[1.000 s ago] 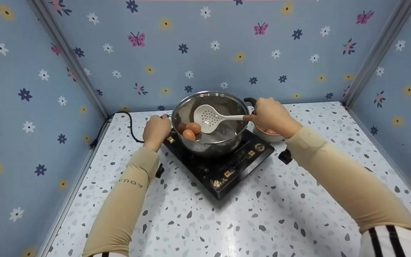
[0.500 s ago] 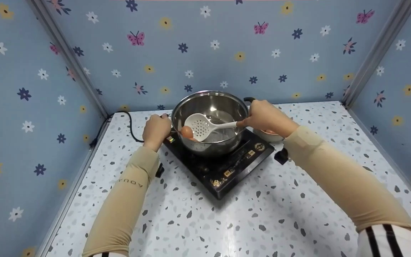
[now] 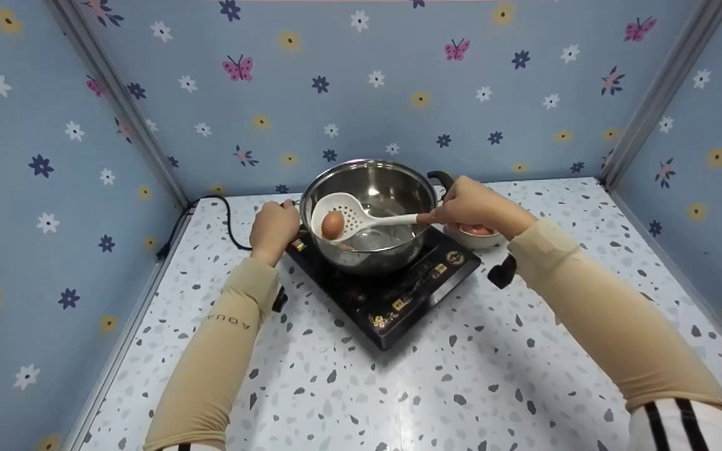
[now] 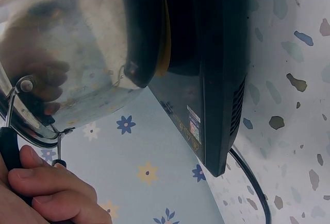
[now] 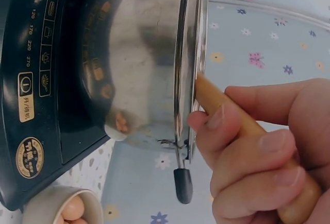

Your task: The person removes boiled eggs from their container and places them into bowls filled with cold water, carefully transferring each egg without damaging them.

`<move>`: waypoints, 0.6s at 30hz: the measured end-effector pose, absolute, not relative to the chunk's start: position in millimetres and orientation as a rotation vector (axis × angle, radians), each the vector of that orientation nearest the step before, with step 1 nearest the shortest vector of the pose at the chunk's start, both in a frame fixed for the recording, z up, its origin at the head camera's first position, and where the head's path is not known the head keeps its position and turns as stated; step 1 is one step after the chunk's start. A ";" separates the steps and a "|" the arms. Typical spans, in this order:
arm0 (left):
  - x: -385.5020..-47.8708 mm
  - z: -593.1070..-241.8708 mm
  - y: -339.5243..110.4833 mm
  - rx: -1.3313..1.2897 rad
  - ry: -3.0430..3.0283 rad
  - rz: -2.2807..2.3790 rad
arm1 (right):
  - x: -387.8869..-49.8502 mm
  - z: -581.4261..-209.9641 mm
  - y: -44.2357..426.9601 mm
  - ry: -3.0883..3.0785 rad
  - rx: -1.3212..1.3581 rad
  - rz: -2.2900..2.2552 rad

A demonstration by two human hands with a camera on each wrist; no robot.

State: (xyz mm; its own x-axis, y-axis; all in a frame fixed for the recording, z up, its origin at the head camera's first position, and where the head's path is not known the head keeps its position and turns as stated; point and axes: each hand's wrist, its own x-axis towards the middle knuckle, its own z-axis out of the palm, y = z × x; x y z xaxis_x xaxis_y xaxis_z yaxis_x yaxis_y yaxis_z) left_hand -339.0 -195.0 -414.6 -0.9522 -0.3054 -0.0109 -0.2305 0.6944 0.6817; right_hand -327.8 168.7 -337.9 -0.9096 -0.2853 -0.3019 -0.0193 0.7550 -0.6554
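Observation:
A steel pot (image 3: 373,263) stands on the black induction cooker (image 3: 392,307). My left hand (image 3: 274,227) grips the pot's left handle, and its fingers (image 4: 56,183) curl round the black grip in the left wrist view. With my right hand (image 3: 475,203) I hold a white slotted skimmer (image 3: 355,227) by its wooden handle (image 5: 227,103). One brown egg (image 3: 333,225) lies in the skimmer's bowl, inside the pot. Below it, part of something egg-coloured (image 3: 345,247) shows near the pot's front wall, mostly hidden by the skimmer and rim.
A white bowl (image 3: 491,241) with brown eggs (image 5: 73,208) stands right of the cooker, partly behind my right hand. The pot's right handle (image 3: 440,178) sticks out beside that hand. A black cord (image 3: 230,219) runs at the left. Patterned walls enclose the speckled table (image 3: 436,394).
The skimmer went down and left against the eggs, then rose slightly with one egg in its bowl. My right hand dipped left, then moved back right. The left hand stayed on the pot handle.

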 end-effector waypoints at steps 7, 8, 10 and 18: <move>-340.8 -415.1 -195.5 0.439 -2.793 -1.089 | -330.6 -341.3 178.9 2.478 -0.220 -1.052; -340.7 -415.0 -195.5 0.437 -2.795 -1.089 | -330.8 -341.9 180.3 2.473 -0.215 -1.056; -340.3 -414.8 -195.2 0.433 -2.796 -1.093 | -330.9 -343.0 183.2 2.469 -0.219 -1.064; -338.7 -414.0 -195.0 0.433 -2.805 -1.107 | -327.5 -345.6 193.5 2.475 -0.293 -1.087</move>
